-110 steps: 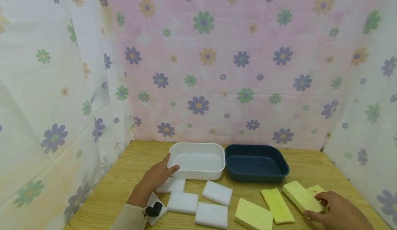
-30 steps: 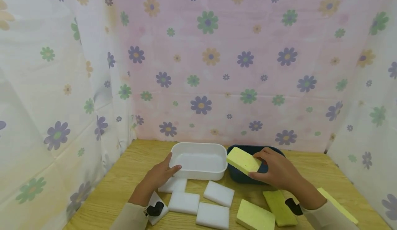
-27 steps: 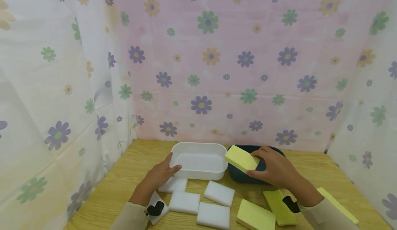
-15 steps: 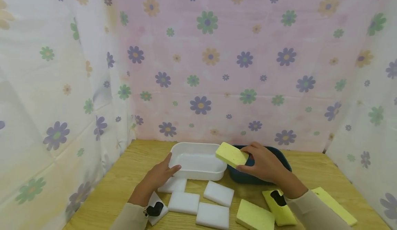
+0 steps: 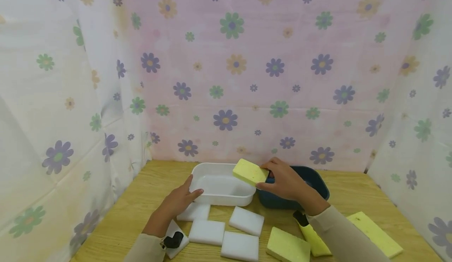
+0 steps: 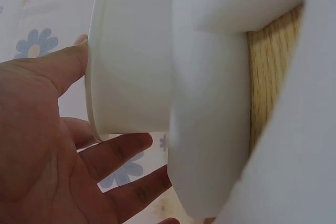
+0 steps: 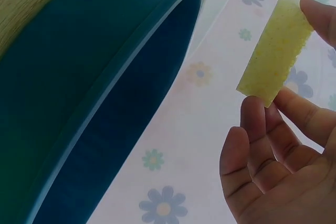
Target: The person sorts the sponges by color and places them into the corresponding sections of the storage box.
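Observation:
My right hand (image 5: 284, 181) pinches a yellow sponge (image 5: 248, 171) by its right end, between thumb and fingers. The sponge hangs over the right part of a white plastic tub (image 5: 226, 200). In the right wrist view the sponge (image 7: 278, 48) appears edge-on, thumb on one side and fingertips on the other. My left hand (image 5: 176, 199) rests against the white tub's left front corner, fingers extended and spread. The left wrist view shows the thumb at the rim of the tub (image 6: 131, 56) and fingers along its outside. The right hand partly covers a dark blue tub (image 5: 319, 183).
Several white sponge blocks (image 5: 206, 231) lie in front of the white tub. Nearer the right are a thick yellow sponge (image 5: 287, 244), a thinner yellow one (image 5: 316, 242) partly under the right sleeve, and another yellow sponge (image 5: 376, 234). A flowered curtain (image 5: 229, 77) closes the back.
My right hand has picked up the yellow sponge from the table's right side and carried it left, past the blue tub to over the white tub. The left hand has stayed at the white tub.

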Demonstrator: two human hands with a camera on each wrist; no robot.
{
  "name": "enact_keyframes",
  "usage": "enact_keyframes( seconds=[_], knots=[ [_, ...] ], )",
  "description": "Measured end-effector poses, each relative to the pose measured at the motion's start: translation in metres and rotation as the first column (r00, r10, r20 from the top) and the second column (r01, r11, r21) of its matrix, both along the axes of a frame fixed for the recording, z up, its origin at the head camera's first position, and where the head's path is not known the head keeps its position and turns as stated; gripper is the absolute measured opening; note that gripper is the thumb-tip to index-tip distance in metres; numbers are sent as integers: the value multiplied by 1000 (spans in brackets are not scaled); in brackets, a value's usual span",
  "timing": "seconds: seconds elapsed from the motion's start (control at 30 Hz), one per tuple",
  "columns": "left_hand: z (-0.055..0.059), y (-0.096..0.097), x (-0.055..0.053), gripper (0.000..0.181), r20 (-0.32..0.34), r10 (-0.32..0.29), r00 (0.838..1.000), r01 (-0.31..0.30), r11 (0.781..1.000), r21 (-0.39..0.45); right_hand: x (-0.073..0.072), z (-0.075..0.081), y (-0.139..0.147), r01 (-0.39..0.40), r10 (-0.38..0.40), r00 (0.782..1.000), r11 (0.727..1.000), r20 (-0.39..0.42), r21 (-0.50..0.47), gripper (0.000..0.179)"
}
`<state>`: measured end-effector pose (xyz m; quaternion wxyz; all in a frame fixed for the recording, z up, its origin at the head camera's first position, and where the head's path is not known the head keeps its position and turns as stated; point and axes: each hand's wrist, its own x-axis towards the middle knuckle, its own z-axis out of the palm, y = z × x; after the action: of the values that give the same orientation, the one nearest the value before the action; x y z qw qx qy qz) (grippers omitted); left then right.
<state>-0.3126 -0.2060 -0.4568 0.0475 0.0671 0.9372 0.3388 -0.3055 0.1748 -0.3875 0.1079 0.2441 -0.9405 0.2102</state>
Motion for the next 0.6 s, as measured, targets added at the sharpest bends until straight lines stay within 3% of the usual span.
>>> enact_keyframes(
  seconds=[0.43, 0.6],
  knots=[
    [-1, 0, -2, 95, -1, -9, 1000, 9, 1000, 6, -6, -1, -26, -21, 20, 999, 999, 42, 25, 62],
    [-3, -1, -2, 93, 2, -13, 1000, 13, 1000, -2, -11, -1, -38, -69, 69, 994, 998, 80, -3, 60]
  ],
)
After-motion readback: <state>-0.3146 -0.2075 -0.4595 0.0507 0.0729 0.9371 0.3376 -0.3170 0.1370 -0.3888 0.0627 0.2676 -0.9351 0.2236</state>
